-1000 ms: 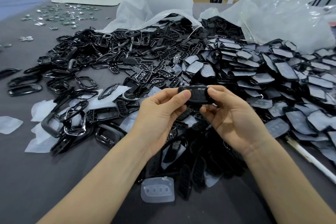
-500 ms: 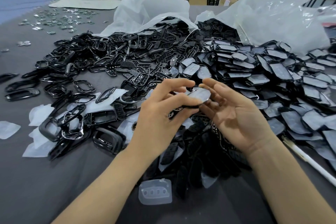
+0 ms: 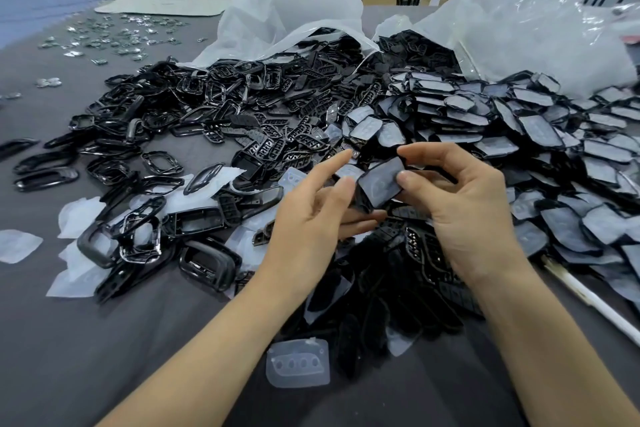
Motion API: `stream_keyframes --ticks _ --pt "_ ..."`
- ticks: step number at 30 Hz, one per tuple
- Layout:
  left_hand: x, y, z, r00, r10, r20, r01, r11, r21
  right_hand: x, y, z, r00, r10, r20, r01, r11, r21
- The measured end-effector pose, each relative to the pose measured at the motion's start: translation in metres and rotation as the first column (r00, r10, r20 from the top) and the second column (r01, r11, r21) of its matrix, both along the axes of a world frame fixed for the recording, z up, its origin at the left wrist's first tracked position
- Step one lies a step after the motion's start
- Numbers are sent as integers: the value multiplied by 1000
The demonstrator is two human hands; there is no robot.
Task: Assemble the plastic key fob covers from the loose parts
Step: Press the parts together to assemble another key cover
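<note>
Grey desk (image 3: pixel 86 340) strewn with loose black parts, with frames (image 3: pixel 88 246) heaped to the left of the left hand (image 3: pixel 311 222). That hand's fingers lie straight, the thumb touching the key fob cover (image 3: pixel 379 184), apparently to steady it. Right hand (image 3: pixel 464 208) pinches the cover's right edge, holding it raised between both hands, presumably for seating a part. Film-faced plates (image 3: pixel 540 135) are piled to its right.

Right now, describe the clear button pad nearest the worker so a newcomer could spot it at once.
Start from the grey table and find the dark heap of black parts nearest the person. At that heap's near edge lies the clear button pad, flat on the cloth. Unlike the black pieces beside it, it is milky translucent with a row of oval button shapes.
</note>
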State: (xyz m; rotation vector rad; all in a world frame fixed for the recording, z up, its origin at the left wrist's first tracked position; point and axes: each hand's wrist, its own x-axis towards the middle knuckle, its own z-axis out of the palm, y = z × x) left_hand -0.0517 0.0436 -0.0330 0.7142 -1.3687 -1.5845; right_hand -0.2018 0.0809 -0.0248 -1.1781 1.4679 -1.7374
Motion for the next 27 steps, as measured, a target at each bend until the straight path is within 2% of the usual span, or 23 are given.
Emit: stream_keyframes --ticks 3,6,11,14,16,18,20,23,27 --pt "-1 0 -1 1000 -17 -8 17 999 28 3 1 -1 989 -12 -150 15 1000 15" --pt "-3 -1 -3 1000 3 -5 -3 1000 20 6 2 0 974 -19 -226 22 1000 9" --pt "-2 -2 -3 1000 -29 -3 29 1000 -8 5 1 0 986 -18 -163 23 999 26" --pt "0 -3 -6 996 6 91 3 995 -96 5 0 0 978 -20 -208 33 998 59" --pt "-1 -4 -10 972 95 214 -44 973 -228 5 0 -1 976 -27 -216 42 997 66" --pt "-1 -5 -12 943 159 294 -53 939 -339 4 -1 -2 983 -19 -184 33 996 77" --pt "1 -6 -11 934 177 311 -51 927 -373 3 -1 -3 992 11 -126 0 996 91" --pt "3 -8 -8 927 196 321 -61 921 -384 3 1 -2 997 70 11 -71 992 103" --pt "5 -10 -6 937 159 311 -55 947 -317 4 1 -2 983 131 130 -147 982 118"
